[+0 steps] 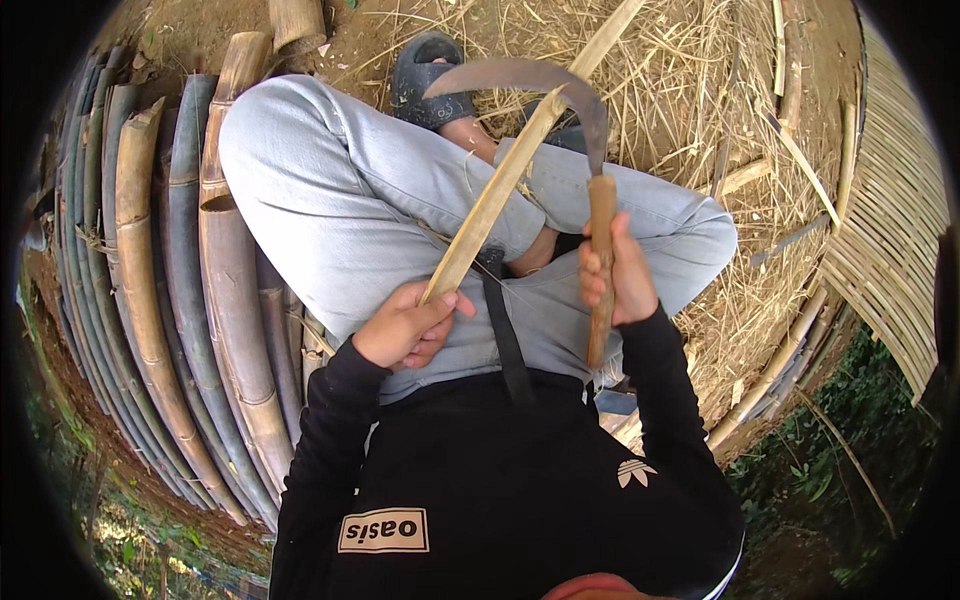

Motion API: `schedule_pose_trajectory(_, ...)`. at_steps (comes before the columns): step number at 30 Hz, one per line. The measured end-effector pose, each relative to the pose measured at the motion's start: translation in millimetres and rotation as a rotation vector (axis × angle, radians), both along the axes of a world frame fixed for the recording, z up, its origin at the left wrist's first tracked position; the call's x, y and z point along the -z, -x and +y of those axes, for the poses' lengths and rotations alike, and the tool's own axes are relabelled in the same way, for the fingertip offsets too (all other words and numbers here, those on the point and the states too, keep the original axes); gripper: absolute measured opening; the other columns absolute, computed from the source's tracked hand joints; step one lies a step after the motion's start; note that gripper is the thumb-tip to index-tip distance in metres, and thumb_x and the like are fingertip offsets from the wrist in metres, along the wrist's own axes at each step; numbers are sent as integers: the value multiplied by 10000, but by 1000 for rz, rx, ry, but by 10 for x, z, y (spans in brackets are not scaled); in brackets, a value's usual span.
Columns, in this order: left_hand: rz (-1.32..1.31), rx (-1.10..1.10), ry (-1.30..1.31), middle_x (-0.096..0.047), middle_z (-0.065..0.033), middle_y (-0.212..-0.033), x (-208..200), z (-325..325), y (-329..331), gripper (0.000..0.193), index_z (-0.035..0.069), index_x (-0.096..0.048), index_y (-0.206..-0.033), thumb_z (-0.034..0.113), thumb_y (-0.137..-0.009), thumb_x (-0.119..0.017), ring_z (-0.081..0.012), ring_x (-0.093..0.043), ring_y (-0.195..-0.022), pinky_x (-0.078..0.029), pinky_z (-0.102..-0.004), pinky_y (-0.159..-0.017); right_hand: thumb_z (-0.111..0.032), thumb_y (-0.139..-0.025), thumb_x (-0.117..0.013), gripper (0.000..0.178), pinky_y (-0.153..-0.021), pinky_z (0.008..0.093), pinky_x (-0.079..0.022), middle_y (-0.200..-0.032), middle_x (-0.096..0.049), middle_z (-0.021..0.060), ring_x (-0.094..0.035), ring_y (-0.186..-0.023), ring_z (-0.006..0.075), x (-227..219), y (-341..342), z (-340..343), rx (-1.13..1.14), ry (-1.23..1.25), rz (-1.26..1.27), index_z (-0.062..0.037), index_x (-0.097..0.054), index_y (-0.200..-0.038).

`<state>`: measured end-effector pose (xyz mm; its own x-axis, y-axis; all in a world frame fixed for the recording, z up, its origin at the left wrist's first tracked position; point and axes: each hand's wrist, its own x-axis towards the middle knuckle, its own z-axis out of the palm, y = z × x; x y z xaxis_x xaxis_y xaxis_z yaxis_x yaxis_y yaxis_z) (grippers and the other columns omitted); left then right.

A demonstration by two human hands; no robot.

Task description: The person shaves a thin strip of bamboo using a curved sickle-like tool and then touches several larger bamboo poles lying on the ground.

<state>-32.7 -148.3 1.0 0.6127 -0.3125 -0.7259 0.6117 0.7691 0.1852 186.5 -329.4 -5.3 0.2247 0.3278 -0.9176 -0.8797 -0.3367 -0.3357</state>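
- near left, the left hand held a bamboo strip by its near end, slanting far and right
- near right, the right hand gripped a sickle by its handle
- farther, its curved blade crossed the strip

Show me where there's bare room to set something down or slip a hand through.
Mostly bare soil lies between the bamboo stub and the dark sandal. A hand could probably pass over the jeans, between the black strap and the right hand holding the sickle. Crowded: bamboo poles at left, straw at upper right.
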Motion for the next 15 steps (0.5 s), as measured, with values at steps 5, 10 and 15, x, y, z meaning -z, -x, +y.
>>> schedule_pose_trajectory(5, 5, 11, -36, -325, 46, -606, 0, 5, -11, 273, 11, -521, -1052, 259, -1015, -414, -37, -256, -417, -259, -213, -344, -656, -928, -323, 508, -369, 226, -326, -637, -391, -33, -331, -420, 54, -22, -27, -33, 72, -82, -98, -166, -430, -1006)
schedule_pose_trajectory(10, 8, 6, -29, -326, 44, -605, -8, 13, -36, 273, 10, -521, -1056, 255, -1017, -406, -35, -259, -417, -257, -202, -344, -680, -917, -293, 544, -374, 232, -315, -633, -386, -26, -325, -415, 61, 12, 101, -188, -6, -80, -68, -163, -426, -1021)
schedule_pose_trajectory(15, 90, 56, 12, -321, 45, -593, -34, 25, -22, 279, -3, -525, -1054, 251, -1010, -417, -39, -253, -405, -230, -208, -336, -677, -919, -298, 537, -368, 228, -311, -627, -371, -35, -305, -402, 57, 53, 100, -268, 10, -72, 166, -167, -431, -1024)
